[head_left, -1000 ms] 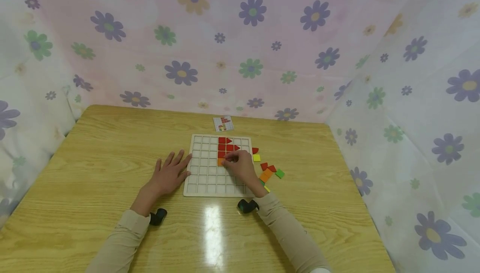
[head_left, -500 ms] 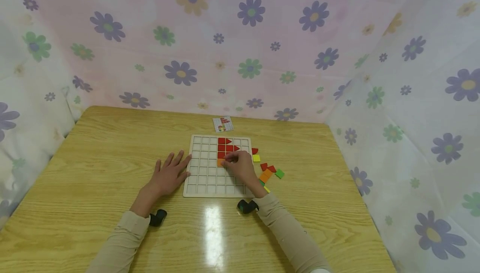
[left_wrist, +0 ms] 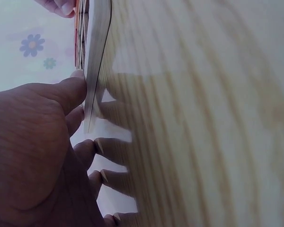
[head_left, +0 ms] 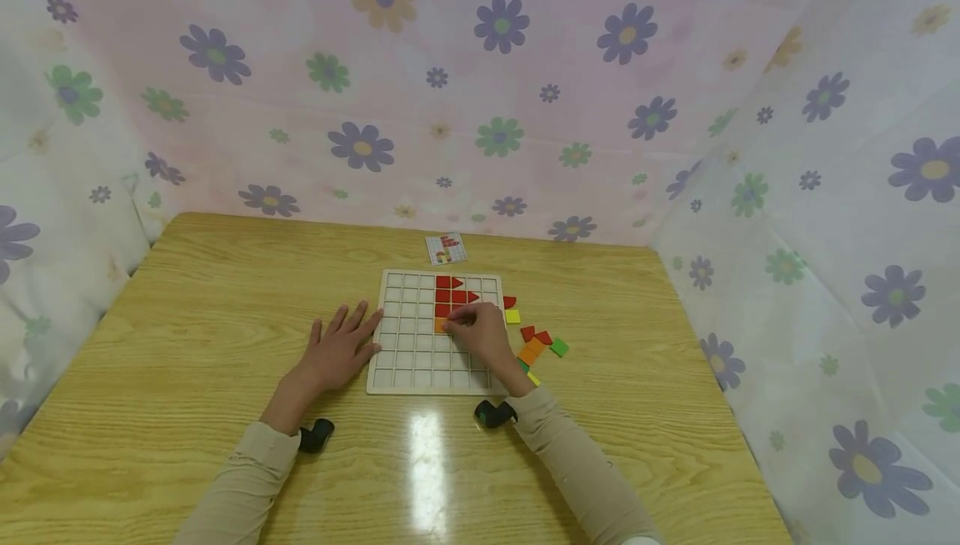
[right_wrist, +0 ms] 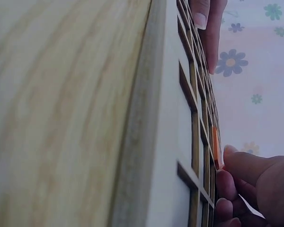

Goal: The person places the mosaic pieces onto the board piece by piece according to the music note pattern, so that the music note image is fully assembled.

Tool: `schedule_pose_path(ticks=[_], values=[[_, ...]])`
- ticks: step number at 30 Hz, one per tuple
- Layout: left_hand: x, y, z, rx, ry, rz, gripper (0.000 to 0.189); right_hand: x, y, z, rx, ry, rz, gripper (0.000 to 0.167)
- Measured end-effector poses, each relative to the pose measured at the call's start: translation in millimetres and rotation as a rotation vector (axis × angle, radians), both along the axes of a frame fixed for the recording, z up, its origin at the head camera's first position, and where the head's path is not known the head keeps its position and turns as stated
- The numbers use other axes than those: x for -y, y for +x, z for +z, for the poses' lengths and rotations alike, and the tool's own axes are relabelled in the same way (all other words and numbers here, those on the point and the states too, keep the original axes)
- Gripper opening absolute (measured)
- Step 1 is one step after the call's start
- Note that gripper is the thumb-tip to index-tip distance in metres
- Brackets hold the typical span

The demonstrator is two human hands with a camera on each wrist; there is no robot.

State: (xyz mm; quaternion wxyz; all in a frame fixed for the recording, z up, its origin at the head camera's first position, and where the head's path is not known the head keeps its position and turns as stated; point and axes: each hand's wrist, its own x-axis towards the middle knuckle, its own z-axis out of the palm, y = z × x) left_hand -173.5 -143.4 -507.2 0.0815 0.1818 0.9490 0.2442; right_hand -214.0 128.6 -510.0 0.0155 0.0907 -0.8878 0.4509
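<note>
A pale wooden grid board (head_left: 405, 355) lies on the table in the head view. Several red tiles (head_left: 444, 297), some square and some pointed, fill cells in its upper right part. My right hand (head_left: 486, 335) reaches over the board and pinches an orange square tile (head_left: 439, 325) at a cell just below the red ones. The right wrist view shows this orange tile (right_wrist: 216, 144) between thumb and fingertips, against the grid. My left hand (head_left: 333, 352) lies with fingers spread, thumb and index finger touching the board's left edge.
Loose orange tiles (head_left: 532, 351), a green tile (head_left: 559, 347), a yellow tile (head_left: 513, 317) and red pieces (head_left: 543, 337) lie right of the board. A small pattern card (head_left: 446, 248) lies behind it. Flowered cloth (head_left: 480, 112) walls the table's back and sides.
Both hands hold their places, and the right fingers stay on the orange tile. Only the head view shifts very slightly.
</note>
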Motion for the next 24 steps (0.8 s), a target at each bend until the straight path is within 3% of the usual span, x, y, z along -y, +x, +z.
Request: schedule_pose_path(ticks=[8,13,17,19,24], values=[[-0.7,1.8,3.7,-0.001,-0.003,0.006,0.058,-5,4.6,-2.2,-0.053,-0.021,0.071,0.011],[-0.7,2.5,3.5,-0.004,0.008,0.008,0.058,-19,11.1,-1.6,-0.029,-0.026,0.123,0.013],[-0.9,2.8,2.2,-0.008,0.011,0.006,0.058,-44,12.8,2.3,-0.015,-0.035,0.157,0.014],[-1.2,2.3,1.1,-0.003,0.014,0.005,0.058,-58,15.1,15.9,0.003,-0.042,0.173,0.015],[-1.1,1.4,-0.1,-0.005,0.003,0.004,0.059,-105,8.7,30.0,0.031,0.019,0.209,0.019]])
